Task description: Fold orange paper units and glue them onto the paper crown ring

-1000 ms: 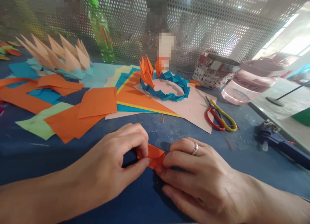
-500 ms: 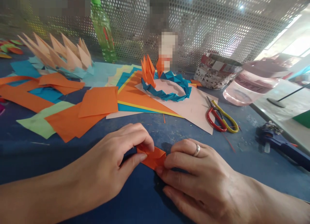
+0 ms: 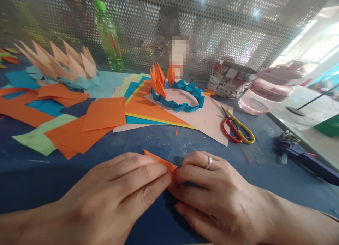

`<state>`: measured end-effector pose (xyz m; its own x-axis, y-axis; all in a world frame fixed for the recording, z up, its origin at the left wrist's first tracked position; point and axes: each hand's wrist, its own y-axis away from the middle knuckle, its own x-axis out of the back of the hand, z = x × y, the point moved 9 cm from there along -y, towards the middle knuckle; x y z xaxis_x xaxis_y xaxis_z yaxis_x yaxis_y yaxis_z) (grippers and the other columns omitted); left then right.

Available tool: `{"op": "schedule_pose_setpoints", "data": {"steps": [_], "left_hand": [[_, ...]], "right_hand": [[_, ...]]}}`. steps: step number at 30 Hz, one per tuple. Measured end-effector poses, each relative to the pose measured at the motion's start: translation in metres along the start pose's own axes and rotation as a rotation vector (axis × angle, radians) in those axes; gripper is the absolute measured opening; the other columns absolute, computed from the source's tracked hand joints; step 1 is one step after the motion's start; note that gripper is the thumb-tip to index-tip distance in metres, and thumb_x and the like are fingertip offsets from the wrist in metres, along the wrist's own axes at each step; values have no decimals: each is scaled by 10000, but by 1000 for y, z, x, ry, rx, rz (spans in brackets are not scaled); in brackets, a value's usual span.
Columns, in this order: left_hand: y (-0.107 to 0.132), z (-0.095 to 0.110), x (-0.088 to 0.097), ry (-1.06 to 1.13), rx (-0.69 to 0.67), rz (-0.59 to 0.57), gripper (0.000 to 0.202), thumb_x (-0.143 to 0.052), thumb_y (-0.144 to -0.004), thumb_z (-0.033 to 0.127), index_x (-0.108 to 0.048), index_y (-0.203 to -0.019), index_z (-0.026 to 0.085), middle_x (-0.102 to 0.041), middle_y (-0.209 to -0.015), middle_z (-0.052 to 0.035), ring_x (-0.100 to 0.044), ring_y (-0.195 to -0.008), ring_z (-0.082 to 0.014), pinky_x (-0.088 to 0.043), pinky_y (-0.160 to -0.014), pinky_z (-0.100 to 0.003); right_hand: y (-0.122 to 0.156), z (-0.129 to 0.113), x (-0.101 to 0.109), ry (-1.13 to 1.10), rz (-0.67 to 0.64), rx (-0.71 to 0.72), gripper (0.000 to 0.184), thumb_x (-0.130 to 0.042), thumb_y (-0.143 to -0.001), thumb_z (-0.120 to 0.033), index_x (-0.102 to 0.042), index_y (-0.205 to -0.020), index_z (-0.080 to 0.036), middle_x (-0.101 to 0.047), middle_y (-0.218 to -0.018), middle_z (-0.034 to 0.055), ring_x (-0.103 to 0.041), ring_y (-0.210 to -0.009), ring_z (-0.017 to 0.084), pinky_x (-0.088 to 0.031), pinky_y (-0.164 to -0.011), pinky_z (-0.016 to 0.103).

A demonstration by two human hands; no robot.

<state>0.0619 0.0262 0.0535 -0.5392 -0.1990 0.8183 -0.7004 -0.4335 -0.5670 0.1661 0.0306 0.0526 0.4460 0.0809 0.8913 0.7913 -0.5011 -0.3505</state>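
Head view: left hand (image 3: 106, 192) has its fingers pressed together, lying along a folded orange paper triangle (image 3: 160, 162); right hand (image 3: 214, 188) pinches the triangle's right end. The paper sits between both hands, over a blue work table (image 3: 148, 142). Red-and-yellow-handled scissors (image 3: 235, 128) and a teal folded-paper ring (image 3: 177, 100) lie well apart, ahead — beyond the hands.

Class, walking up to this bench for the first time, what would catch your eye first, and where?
The teal folded-paper ring with orange spikes stands out mid-bench on a pink sheet. In front, the left hand and right hand pinch a folded orange paper. Farther right lie red-and-yellow scissors.
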Motion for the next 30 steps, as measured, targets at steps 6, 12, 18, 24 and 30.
{"op": "schedule_pose_setpoints", "data": {"steps": [6, 12, 18, 24, 30], "left_hand": [[7, 9, -10, -117, -53, -31, 225, -530, -934, 215, -653, -1116, 162, -722, -1151, -41, -617, -1114, -225, -407, -1053, -383], [5, 7, -10, -95, -48, -10, 219, -579, -913, 215, -649, -1112, 157, -719, -1163, -53, -617, -1133, -256, -429, -1006, -414], [2, 5, -9, -103, -10, 6, 181, -518, -950, 218, -639, -1079, 181, -733, -1138, -24, -642, -1086, -228, -404, -1012, -401], [2, 5, -10, -125, -5, 5, 186, -489, -959, 218, -655, -1042, 209, -754, -1069, 5, -664, -1020, -201, -428, -965, -382], [1, 3, -12, -113, 3, -11, 219, -489, -969, 278, -676, -1046, 192, -752, -1080, -3, -637, -1041, -211, -392, -985, -395]], "right_hand": [[-1, 0, 0, -6, 16, -8, 168, -527, -907, -190, -688, -913, -141, -669, -852, 60, -583, -814, 184, -509, -726, 347], [-2, -2, 2, -3, 28, 3, 160, -529, -909, -185, -683, -893, -143, -659, -804, 54, -585, -784, 179, -501, -697, 333], [1, -5, 3, 23, 42, 44, 186, -537, -901, -183, -682, -795, -133, -654, -787, 50, -568, -745, 170, -487, -674, 339], [3, 4, 15, 77, 148, 25, 199, -538, -892, -190, -665, -741, -163, -636, -705, 42, -551, -709, 168, -497, -695, 331], [1, 31, 12, 169, 135, -125, 245, -500, -916, -89, -660, -1090, -157, -650, -1039, 84, -545, -940, 183, -497, -806, 306]]}}
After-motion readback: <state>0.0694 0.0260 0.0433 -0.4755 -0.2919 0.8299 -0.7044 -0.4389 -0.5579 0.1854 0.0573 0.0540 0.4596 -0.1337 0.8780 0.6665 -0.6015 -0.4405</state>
